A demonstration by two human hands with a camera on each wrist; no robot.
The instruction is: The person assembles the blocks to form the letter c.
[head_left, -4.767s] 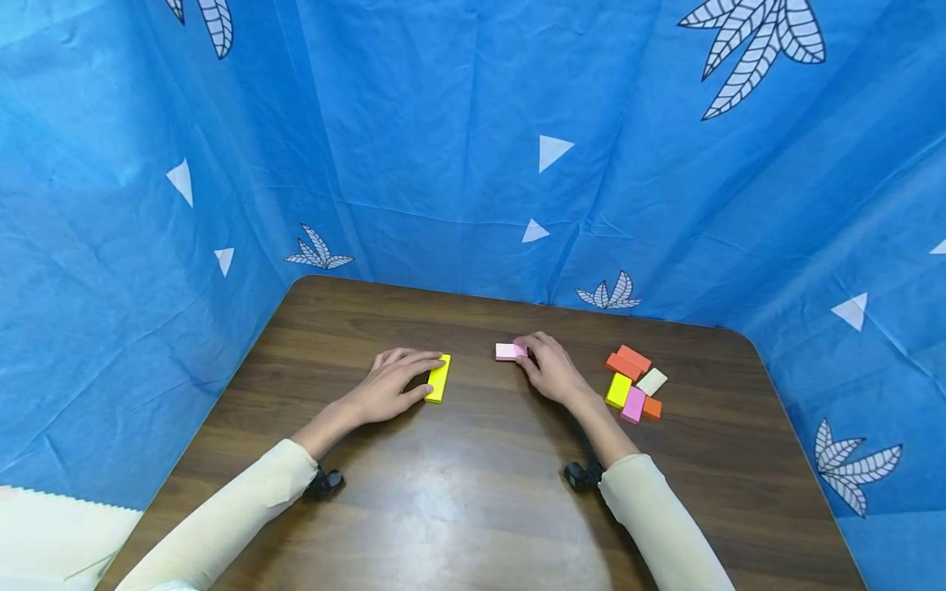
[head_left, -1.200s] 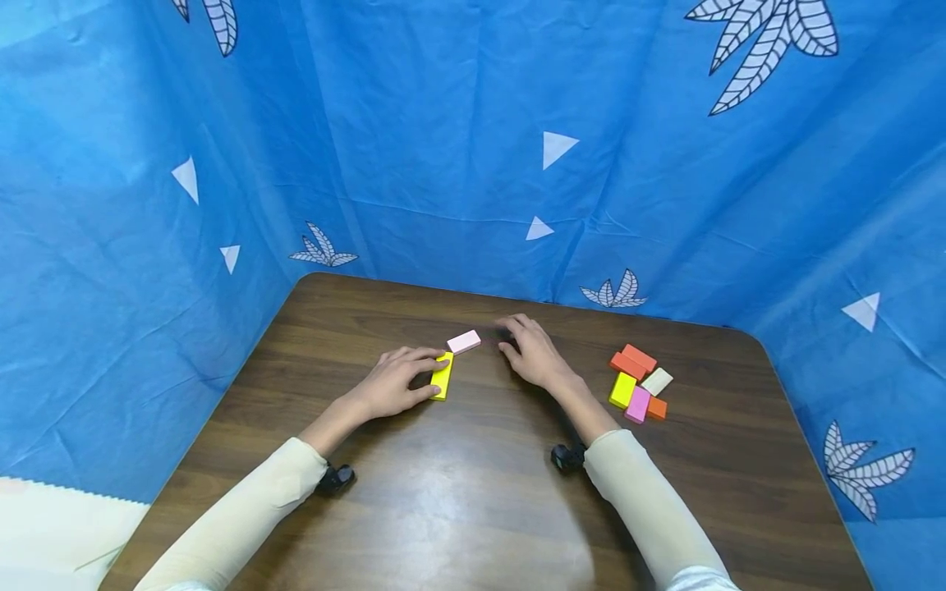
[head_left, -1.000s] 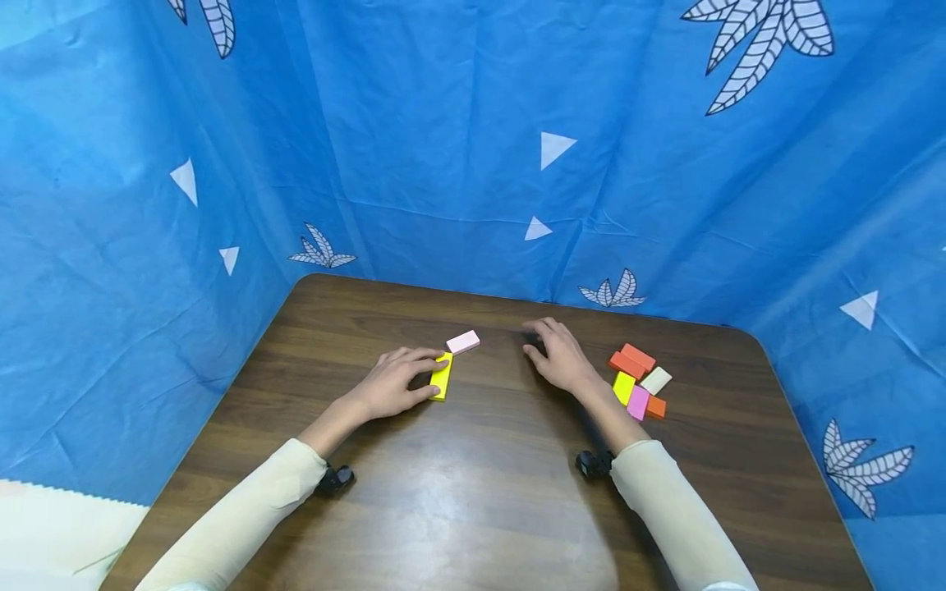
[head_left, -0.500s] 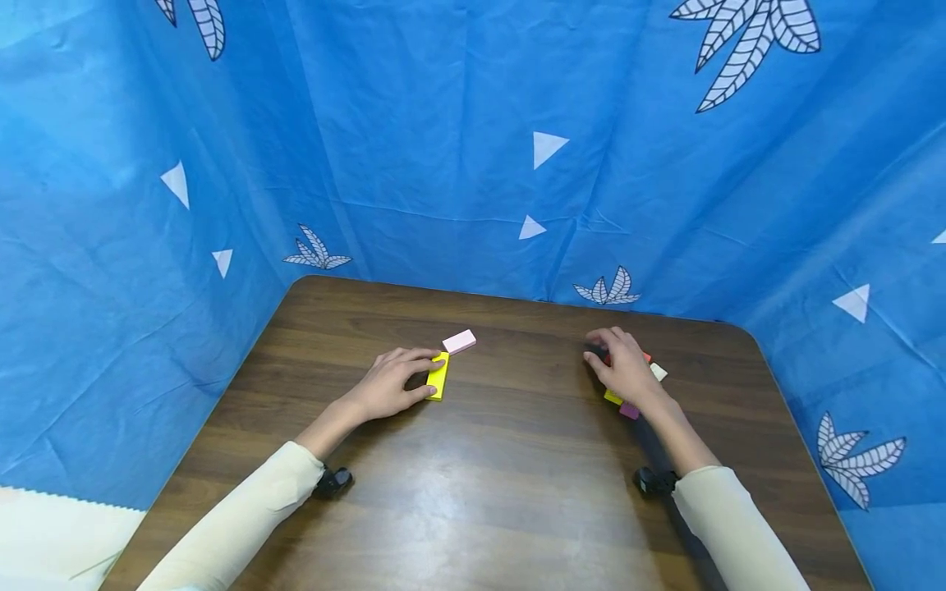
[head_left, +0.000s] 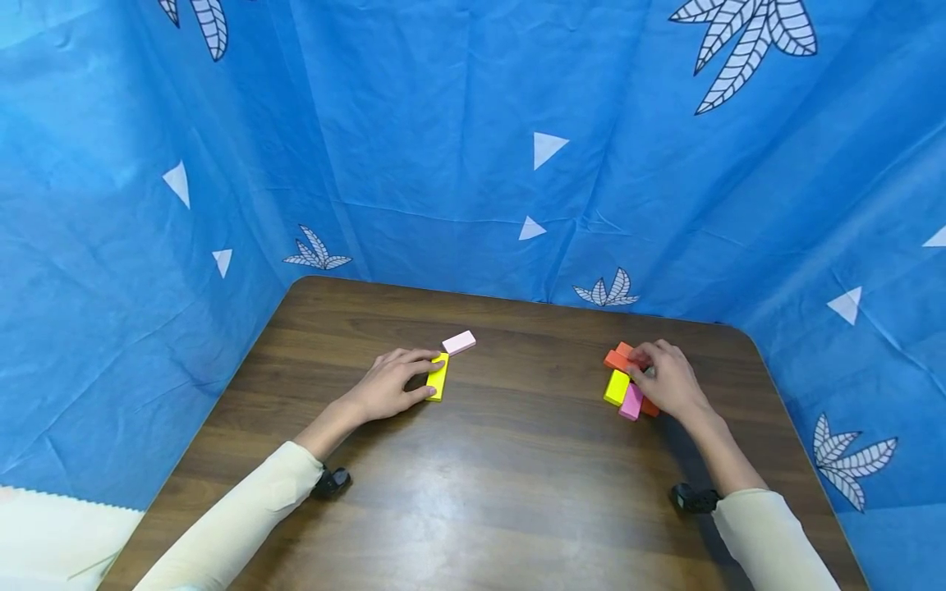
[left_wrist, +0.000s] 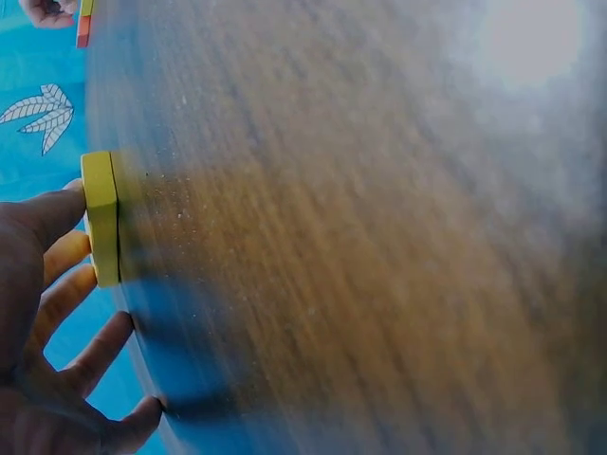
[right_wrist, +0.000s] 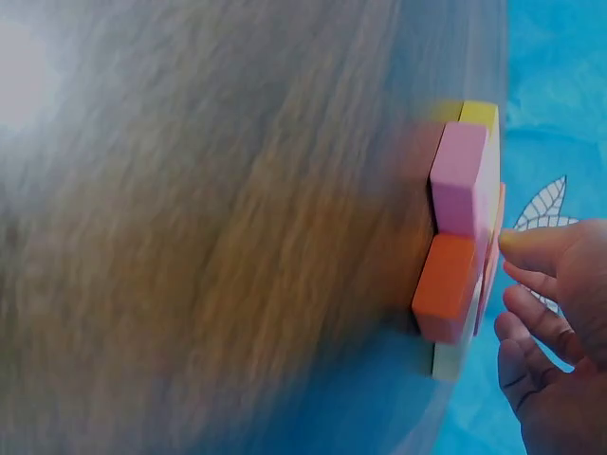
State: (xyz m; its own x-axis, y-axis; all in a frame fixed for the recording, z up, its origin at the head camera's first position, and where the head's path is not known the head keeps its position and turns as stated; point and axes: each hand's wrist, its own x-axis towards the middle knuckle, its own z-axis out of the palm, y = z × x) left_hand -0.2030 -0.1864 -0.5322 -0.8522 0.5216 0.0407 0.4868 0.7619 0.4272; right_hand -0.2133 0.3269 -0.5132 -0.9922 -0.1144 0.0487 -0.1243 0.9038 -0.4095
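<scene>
My left hand (head_left: 383, 387) holds a flat yellow block (head_left: 439, 376) against the table, its thumb on the near end and a finger on the far end. A pale pink block (head_left: 460, 341) lies at an angle just beyond the yellow block's far end. My right hand (head_left: 671, 382) is over a cluster of blocks, fingers loosely bent, thumb tip close to them. This cluster has orange-red blocks (head_left: 617, 359), a second yellow block (head_left: 617, 387), a pink block (head_left: 631, 402) and an orange block (right_wrist: 444, 284). A cream block (right_wrist: 448, 360) there is mostly hidden beneath the right hand.
The brown wooden table (head_left: 473, 476) has rounded far corners. Blue cloth (head_left: 443, 148) with leaf and triangle prints hangs behind it and at both sides. Each wrist wears a small black camera (head_left: 331, 483).
The pale pink block has gone from the right fingers to beside the yellow block's far end, released. The right hand has moved right to the cluster. The left hand stays on the yellow block.
</scene>
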